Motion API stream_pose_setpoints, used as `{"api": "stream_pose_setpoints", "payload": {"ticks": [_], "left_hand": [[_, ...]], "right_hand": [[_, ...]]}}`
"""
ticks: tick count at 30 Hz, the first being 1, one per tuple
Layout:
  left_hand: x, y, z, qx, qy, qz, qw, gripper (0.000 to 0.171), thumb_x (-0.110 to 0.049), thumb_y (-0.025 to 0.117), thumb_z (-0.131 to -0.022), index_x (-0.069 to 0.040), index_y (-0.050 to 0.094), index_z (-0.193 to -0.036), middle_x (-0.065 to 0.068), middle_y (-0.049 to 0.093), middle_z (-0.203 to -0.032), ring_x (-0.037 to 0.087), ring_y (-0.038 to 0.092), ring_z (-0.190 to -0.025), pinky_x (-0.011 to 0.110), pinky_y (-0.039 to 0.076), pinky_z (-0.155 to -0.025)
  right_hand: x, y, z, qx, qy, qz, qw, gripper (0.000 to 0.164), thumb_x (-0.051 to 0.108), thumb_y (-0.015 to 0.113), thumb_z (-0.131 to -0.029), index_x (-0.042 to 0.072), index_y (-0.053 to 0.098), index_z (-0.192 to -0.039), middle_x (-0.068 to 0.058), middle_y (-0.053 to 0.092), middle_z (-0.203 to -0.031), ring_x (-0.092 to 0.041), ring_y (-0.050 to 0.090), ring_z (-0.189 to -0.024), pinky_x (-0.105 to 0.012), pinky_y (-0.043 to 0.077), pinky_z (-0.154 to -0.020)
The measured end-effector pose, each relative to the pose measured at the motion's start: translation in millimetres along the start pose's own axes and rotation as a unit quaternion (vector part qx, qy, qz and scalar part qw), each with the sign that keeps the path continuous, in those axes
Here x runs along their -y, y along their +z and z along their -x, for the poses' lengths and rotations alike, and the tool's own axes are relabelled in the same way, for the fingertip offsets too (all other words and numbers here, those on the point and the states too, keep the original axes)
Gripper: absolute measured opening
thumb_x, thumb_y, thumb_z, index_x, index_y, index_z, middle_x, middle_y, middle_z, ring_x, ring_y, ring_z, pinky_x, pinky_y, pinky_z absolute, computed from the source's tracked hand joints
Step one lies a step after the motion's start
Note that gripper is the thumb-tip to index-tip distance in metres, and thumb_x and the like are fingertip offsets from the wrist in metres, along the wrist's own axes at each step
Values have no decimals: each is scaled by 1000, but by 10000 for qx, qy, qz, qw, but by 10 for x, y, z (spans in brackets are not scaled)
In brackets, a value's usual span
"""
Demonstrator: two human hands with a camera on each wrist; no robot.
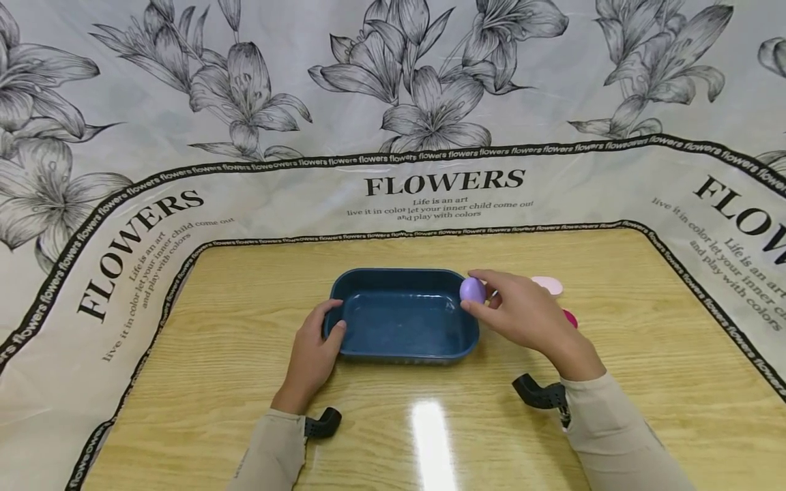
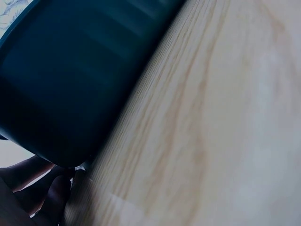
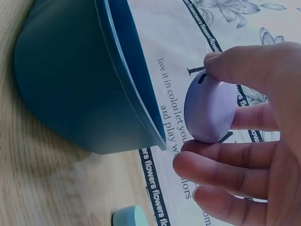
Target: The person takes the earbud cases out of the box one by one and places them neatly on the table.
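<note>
A dark blue rectangular plastic basin (image 1: 402, 324) with rounded corners sits on the wooden table, its inside bare. My left hand (image 1: 315, 354) grips the basin's left end, thumb and fingers at the rim. In the left wrist view, the fingers (image 2: 54, 197) show beside the basin's lower corner. Thumb and fingers of my right hand (image 1: 528, 315) pinch a small purple oval case (image 1: 472, 292) at the basin's right rim. From the right wrist, the purple case (image 3: 209, 109) shows a small dark slot near the thumb and is held apart from the basin wall.
Right of the basin, partly behind my right hand, lie a pale pink oval object (image 1: 550, 286) and a magenta one (image 1: 571, 318). The right wrist view also has a teal rounded object (image 3: 130, 216) on the table. A flower-printed cloth (image 1: 424, 198) borders the tabletop (image 1: 245, 279).
</note>
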State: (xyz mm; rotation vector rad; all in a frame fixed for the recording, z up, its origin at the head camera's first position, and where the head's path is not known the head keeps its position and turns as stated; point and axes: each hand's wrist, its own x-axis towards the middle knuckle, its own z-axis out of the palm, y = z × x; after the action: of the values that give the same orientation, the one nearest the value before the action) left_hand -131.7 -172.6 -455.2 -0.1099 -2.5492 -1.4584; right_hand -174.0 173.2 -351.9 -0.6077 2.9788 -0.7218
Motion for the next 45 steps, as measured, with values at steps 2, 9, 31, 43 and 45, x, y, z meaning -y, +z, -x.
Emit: {"api": "stream_pose_setpoints", "payload": {"ticks": [2, 9, 31, 43, 45], "left_hand": [[-4, 11, -8, 14, 28, 19, 10000, 36, -23, 56, -102, -19, 56, -138, 4, 52, -144, 20, 44, -137, 47, 35, -113], [8, 40, -18, 60, 74, 48, 9999, 36, -24, 56, -102, -18, 56, -138, 4, 53, -144, 21, 44, -137, 48, 36, -112], [-4, 71, 6, 66, -6, 49, 10000, 37, -23, 57, -102, -19, 56, -138, 5, 52, -145, 23, 43, -138, 49, 34, -113], [-14, 11, 2, 49, -10, 78, 10000, 38, -25, 56, -102, -16, 56, -139, 5, 52, -145, 22, 43, -138, 49, 34, -113], [-15, 5, 5, 39, -35, 65, 10000, 38, -25, 56, -102, -16, 56, -139, 5, 52, -145, 22, 43, -138, 49, 34, -112]], "right_hand": [[-17, -22, 30, -28, 45, 7, 10000, 62, 49, 67, -93, 11, 58, -141, -1, 67, -101, -19, 63, -84, -32, 48, -64], [-82, -72, 156, -119, 188, -107, 9997, 61, 49, 67, -94, 11, 58, -141, -1, 67, -97, -19, 62, -84, -32, 47, -61], [-395, -238, 602, -26, 617, 177, 9979, 62, 52, 59, -97, 9, 56, -141, 0, 61, -85, -16, 55, -71, -31, 42, -56], [-461, -195, 656, 646, 620, 365, 9953, 55, 43, 68, -94, 4, 62, -132, 4, 60, -82, -13, 52, -71, -33, 42, -61], [-473, -175, 657, 790, 585, 393, 9944, 54, 40, 70, -92, 4, 63, -131, 4, 60, -83, -13, 52, -72, -33, 43, -63]]}}
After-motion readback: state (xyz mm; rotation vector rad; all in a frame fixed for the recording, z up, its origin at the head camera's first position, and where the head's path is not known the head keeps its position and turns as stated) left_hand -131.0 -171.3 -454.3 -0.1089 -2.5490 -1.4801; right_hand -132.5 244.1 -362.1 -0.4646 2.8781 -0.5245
